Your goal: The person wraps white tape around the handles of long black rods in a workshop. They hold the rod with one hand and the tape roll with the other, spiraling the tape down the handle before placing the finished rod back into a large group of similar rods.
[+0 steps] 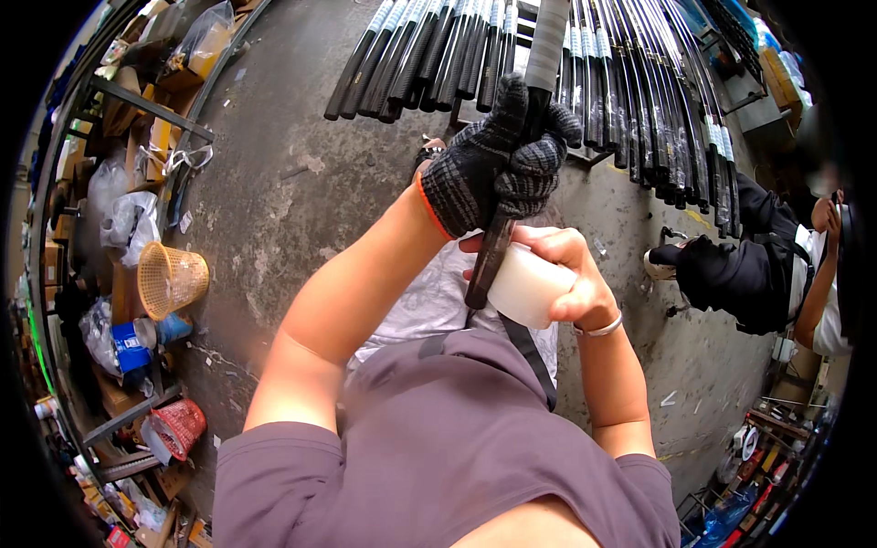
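My left hand (493, 164), in a black and grey knit glove with an orange cuff edge, is closed round a glossy black pole (493, 265). The pole slants, its grey-banded upper part reaching past the top of the picture and its lower end near my waist. My bare right hand (585, 274) grips a wide roll of whitish tape (530, 286) right beside that lower end. Some right fingertips show behind the pole; whether tape is stuck to it I cannot tell.
Many similar black poles (429, 64) lie side by side on a rack ahead, with more poles (639, 119) to the right. Cluttered shelving, a yellow basket (172, 279) and a red basket (176, 429) stand left. Another person (749, 265) is at the right.
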`<state>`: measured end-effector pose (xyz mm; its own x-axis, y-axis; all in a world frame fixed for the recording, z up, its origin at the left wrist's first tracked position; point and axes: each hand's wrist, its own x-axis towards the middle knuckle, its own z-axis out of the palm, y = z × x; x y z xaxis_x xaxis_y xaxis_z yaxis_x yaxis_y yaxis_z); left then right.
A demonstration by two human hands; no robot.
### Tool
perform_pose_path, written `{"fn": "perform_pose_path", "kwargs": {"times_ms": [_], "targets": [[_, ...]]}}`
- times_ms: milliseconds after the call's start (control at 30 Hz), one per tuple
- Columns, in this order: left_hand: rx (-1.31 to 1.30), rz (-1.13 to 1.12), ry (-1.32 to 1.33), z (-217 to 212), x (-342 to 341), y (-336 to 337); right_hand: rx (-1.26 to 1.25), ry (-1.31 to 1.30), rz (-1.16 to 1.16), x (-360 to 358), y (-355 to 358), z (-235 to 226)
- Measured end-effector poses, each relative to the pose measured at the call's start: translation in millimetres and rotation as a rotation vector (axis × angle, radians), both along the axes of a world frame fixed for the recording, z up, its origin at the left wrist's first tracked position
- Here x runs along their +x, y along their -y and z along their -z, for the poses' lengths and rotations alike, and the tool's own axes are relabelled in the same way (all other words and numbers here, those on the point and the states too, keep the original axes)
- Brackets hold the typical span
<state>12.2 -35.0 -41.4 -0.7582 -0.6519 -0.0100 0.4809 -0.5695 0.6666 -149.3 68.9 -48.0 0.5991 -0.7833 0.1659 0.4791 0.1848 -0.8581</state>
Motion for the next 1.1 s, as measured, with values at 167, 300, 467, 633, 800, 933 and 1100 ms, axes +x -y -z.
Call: {"fn": "perform_pose_path", "kwargs": {"times_ms": [167, 300, 467, 633, 800, 933, 1100], "targets": [[-0.215, -0.418, 0.551, -5, -14, -23, -0.278, -0.497, 0.21, 1, 5, 4], [-0.017, 0.087, -0.031, -2, -2, 1, -0.164, -0.302, 0.132, 4, -1, 3], [0.066, -0.188, 0.058, -16, -11, -13, -0.121, -0.386, 0.148, -3, 0, -6], [0.089, -0.244, 0.238, 0, -8, -22, -0.21, -0.326, 0.116, 1, -2, 5], [0.154, 0.067, -0.226, -1, -5, -9, 0.09, -0.144, 0.088, 5, -6, -7], [-0.285, -0.549, 0.455, 23, -20, -30, -0.237, -0.461, 0.161, -2, 1, 3], [0.176, 0.175, -0.276, 4, -2, -11, -0.2, -0.202, 0.091, -3, 4, 7]]}}
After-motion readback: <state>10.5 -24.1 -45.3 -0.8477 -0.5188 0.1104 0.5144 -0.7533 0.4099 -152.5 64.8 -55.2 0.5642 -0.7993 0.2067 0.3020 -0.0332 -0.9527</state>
